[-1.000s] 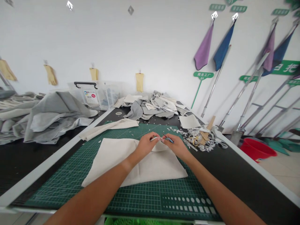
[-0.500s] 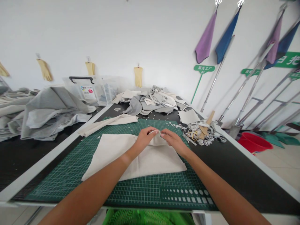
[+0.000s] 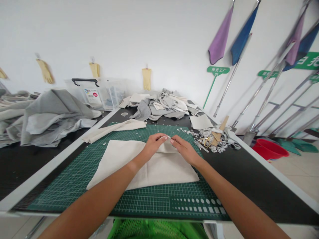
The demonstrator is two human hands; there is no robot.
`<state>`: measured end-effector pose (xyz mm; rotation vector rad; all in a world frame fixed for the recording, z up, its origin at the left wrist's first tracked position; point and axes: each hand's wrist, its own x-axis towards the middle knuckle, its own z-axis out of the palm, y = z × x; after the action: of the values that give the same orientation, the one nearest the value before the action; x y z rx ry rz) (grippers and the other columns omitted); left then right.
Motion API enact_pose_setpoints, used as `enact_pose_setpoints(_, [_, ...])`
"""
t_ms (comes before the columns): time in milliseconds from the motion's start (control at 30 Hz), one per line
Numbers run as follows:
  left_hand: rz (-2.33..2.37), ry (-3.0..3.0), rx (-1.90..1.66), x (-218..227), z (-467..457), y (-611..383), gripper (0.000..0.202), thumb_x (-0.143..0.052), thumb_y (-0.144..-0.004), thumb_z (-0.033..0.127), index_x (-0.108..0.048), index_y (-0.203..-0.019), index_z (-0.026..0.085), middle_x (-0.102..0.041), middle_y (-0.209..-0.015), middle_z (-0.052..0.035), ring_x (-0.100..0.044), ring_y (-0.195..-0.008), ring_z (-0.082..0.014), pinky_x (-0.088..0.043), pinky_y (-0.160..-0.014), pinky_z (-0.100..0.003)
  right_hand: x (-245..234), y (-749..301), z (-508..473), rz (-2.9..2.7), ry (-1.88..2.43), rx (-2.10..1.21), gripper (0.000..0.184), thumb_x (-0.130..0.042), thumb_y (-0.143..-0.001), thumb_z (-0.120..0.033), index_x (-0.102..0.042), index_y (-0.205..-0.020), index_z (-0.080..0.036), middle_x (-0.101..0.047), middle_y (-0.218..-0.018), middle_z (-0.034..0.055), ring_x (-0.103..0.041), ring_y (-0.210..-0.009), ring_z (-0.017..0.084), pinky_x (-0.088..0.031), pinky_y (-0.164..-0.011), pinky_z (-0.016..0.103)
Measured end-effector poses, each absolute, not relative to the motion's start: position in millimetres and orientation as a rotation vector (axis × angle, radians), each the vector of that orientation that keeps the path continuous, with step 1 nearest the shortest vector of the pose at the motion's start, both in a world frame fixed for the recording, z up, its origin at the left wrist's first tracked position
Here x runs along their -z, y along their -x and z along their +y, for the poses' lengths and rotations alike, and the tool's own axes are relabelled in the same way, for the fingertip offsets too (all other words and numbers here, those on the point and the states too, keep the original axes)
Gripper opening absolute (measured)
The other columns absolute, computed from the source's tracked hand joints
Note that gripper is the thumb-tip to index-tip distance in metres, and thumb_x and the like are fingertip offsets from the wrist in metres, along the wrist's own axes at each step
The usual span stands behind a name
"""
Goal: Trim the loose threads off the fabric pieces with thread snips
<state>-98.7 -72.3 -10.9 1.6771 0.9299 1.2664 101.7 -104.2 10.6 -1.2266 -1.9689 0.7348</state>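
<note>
A cream piece of fabric (image 3: 164, 169) lies on the green cutting mat (image 3: 147, 202), its far edge lifted in the middle. My left hand (image 3: 155, 143) pinches that raised edge between thumb and fingers. Close on its right, my right hand (image 3: 183, 147) grips the same edge, with only a small gap between the two thumbs. Whether anything small is also tucked between the fingertips cannot be made out. Beyond the hands, a long cream fabric strip (image 3: 119, 127) crosses the mat's far left edge.
Grey and white fabric scraps (image 3: 159, 104) are heaped at the back. Shreds and trimmings (image 3: 214, 141) lie at right beside a cream square (image 3: 200, 121). A grey cloth pile (image 3: 54, 119) and a clear plastic box (image 3: 99, 94) stand left. A red bucket (image 3: 270, 148) sits on the floor.
The hands stay at the fabric's far edge, which they have raised slightly; the right fingers have shifted a little. The whole view has moved slightly.
</note>
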Motion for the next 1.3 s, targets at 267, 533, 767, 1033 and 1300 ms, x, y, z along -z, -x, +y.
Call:
enact_pose_setpoints(267, [0.963,-1.728,-1.236,13.9,-69.5,97.9,0.030,-0.062,-0.090,0.041,-0.077,-0.099,0.017,-0.076,-0.099,-0.0059,-0.065,-0.090,-0.0205,-0.048,-0.084,-0.030,-10.0,-100.2,-105.3,-1.993,1.253,-0.712,0.037,-0.040,-0.100,-0.058,-0.054,-0.092,-0.025,-0.049,-0.072,-0.0048,-0.048,-0.068,0.015,-0.034,-0.064,0.026])
enact_pose_setpoints(533, [0.968,-1.748,-1.242,14.9,-68.3,98.0,0.029,-0.062,-0.089,0.040,-0.078,-0.095,0.016,-0.076,-0.098,-0.0062,-0.066,-0.091,-0.0207,-0.048,-0.085,-0.030,-7.6,-97.7,-105.6,-1.989,1.244,-0.698,0.037,-0.039,-0.101,-0.058,-0.052,-0.089,-0.025,-0.046,-0.068,-0.0050,-0.044,-0.064,0.015,-0.031,-0.061,0.026])
enact_pose_setpoints(767, [0.941,-1.747,-1.241,19.2,-66.2,98.3,0.027,-0.062,-0.090,0.038,-0.076,-0.096,0.016,-0.076,-0.101,-0.0059,-0.066,-0.094,-0.0209,-0.048,-0.087,-0.030,-1.4,-96.0,-103.8,-1.981,1.222,-0.677,0.036,-0.040,-0.101,-0.056,-0.051,-0.088,-0.025,-0.048,-0.073,-0.0047,-0.045,-0.066,0.014,-0.032,-0.063,0.026])
enact_pose_setpoints(1033, [0.958,-1.696,-1.239,20.6,-66.9,97.8,0.028,-0.063,-0.088,0.040,-0.077,-0.095,0.017,-0.076,-0.101,-0.0066,-0.066,-0.095,-0.0221,-0.048,-0.087,-0.031,5.1,-94.8,-102.3,-1.975,1.217,-0.657,0.035,-0.040,-0.102,-0.055,-0.050,-0.088,-0.025,-0.046,-0.072,-0.0046,-0.045,-0.066,0.015,-0.033,-0.063,0.026])
enact_pose_setpoints(1300, [0.956,-1.715,-1.232,19.2,-67.1,98.8,0.029,-0.063,-0.089,0.041,-0.077,-0.095,0.017,-0.077,-0.101,-0.0064,-0.067,-0.095,-0.0221,-0.049,-0.087,-0.031,7.9,-92.4,-102.4,-1.949,1.232,-0.635,0.036,-0.039,-0.102,-0.056,-0.049,-0.086,-0.025,-0.046,-0.072,-0.0046,-0.046,-0.066,0.015,-0.033,-0.063,0.027])
